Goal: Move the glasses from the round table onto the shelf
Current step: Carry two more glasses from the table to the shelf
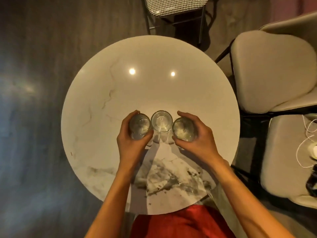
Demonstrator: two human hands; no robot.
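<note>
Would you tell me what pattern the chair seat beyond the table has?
Black-and-white houndstooth on the chair seat, in the head view.

Floor (42,117): dark wood-grain planks with a soft bluish sheen at 9 o'clock. Bench (106,79): round, white marble-look top with grey veining, heaviest at 6 o'clock; two ceiling-light reflections (132,71) appear on its far half. Chair (173,7) at 12 o'clock: houndstooth seat, dark metal frame. Two cream padded chairs (267,71) stand at 2 to 4 o'clock on dark legs; the nearer seat carries a white cable (307,133). Lighting is warm and dim.
</note>
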